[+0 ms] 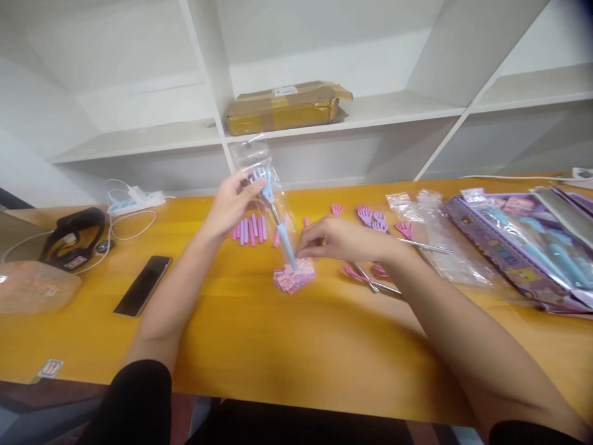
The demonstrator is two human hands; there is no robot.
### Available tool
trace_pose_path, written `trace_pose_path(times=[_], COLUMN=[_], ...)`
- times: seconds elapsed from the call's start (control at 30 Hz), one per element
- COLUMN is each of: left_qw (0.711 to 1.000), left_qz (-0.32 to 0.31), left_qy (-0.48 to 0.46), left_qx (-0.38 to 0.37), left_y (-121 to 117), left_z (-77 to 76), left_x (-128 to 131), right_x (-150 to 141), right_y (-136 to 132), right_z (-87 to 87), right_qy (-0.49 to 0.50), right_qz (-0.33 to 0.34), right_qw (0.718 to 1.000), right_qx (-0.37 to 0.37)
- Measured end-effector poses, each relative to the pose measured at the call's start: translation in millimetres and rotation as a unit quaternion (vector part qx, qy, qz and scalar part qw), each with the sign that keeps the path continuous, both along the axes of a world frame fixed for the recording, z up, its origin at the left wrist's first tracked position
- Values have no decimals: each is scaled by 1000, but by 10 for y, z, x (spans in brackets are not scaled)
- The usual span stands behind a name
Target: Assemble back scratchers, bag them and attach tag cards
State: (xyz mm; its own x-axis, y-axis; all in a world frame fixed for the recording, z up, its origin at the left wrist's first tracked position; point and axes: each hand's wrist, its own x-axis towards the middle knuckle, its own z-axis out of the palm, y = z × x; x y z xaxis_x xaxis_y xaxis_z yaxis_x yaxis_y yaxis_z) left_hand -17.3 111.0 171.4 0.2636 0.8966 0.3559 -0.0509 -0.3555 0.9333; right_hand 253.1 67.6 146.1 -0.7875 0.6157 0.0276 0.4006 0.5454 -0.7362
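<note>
Blue hand-shaped scratcher (283,232) in a clear zip bag (252,151) slants across the centre of the frame, its top pinched between the left hand's (238,201) thumb and fingers. Beside its lower end, the right hand (333,240) curls with fingertips drawn together, near pink printed cards (291,281) on the wooden counter (259,346); pink and purple tubes (250,230) lie left of centre.

Yellow table (259,346), black phone (142,286), pink cards (294,278), purple box (509,259)

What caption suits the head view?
Left hand holds a blue back scratcher in a clear bag, the right hand near its handle.
</note>
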Motion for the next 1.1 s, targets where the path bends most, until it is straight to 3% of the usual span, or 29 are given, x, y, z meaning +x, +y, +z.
trace_pose_path(times=[0.2, 0.3, 0.37, 0.53, 0.6, 0.77, 0.9, 1.0, 1.1], left_qw=[999, 995, 989, 977, 976, 968, 966, 966, 962], left_qz=[14, -25, -50, -68, -70, -81, -75, -83, -98], left_qy=[36, 101, 140, 198, 203, 235, 244, 240, 247], left_qx=[-1, -6, -18, -47, -41, -29, -26, -44, -63], left_y=[99, 93, 67, -48, -83, -84, -67, -80, -103], left_z=[-53, -109, -140, -152, -141, -134, -148, -140, -120], left_x=[-63, -55, -27, 73, 101, 109, 107, 129, 148], right_x=[-207, -274, -258, -169, -187, -311, -339, -221, 53], right_y=[43, 39, 56, 129, 135, 104, 108, 120, 101], right_z=[-207, -251, -261, -282, -307, -379, -393, -313, -118], right_qy=[-142, -210, -247, -308, -326, -373, -371, -334, -298], right_qz=[69, 114, 99, -45, -71, -78, -75, -61, -50], right_qw=[980, 958, 953, 949, 942, 924, 926, 940, 953], right_qx=[-121, -159, -146, -48, -31, -30, -23, -10, 2])
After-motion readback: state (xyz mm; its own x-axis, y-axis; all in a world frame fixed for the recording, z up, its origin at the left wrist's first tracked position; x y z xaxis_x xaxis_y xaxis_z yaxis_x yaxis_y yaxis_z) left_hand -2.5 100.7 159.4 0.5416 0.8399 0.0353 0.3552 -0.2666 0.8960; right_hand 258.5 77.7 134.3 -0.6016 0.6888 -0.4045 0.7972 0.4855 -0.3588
